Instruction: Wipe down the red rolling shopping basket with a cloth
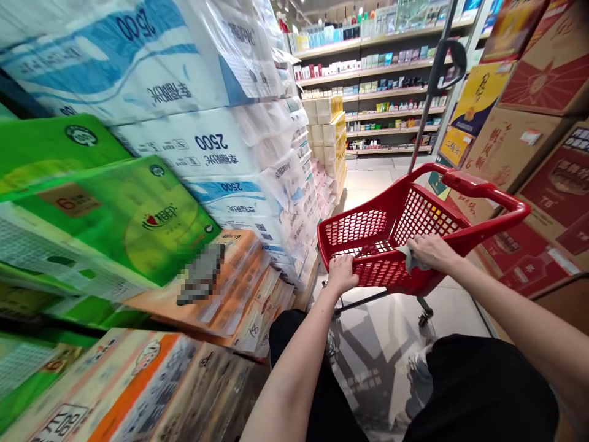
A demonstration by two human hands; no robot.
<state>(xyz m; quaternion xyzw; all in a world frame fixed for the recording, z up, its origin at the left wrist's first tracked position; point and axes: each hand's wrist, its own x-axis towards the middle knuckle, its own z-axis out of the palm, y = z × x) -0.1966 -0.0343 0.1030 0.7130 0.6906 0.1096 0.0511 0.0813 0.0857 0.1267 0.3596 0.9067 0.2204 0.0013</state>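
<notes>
A red plastic shopping cart (pixel 391 288) stands in front of me, its basket walls full of small holes. My left hand (pixel 343 274) is closed over the rim at the basket's left corner. On the near side rim, my right hand (pixel 432 252) presses a crumpled pale grey cloth (pixel 413 260) against the cart, fingers closed around it. The cart's push handle (pixel 488 190) lies beyond my right hand, touched by neither hand.
Stacked tissue packs (pixel 184 141) rise close on the left, with green packs (pixel 156 227) nearer me. Cardboard boxes (pixel 506 141) line the right. A dark pole (pixel 426 110) stands behind the cart, before stocked shelves (pixel 377 86). Tiled floor (pixel 368 178) runs between.
</notes>
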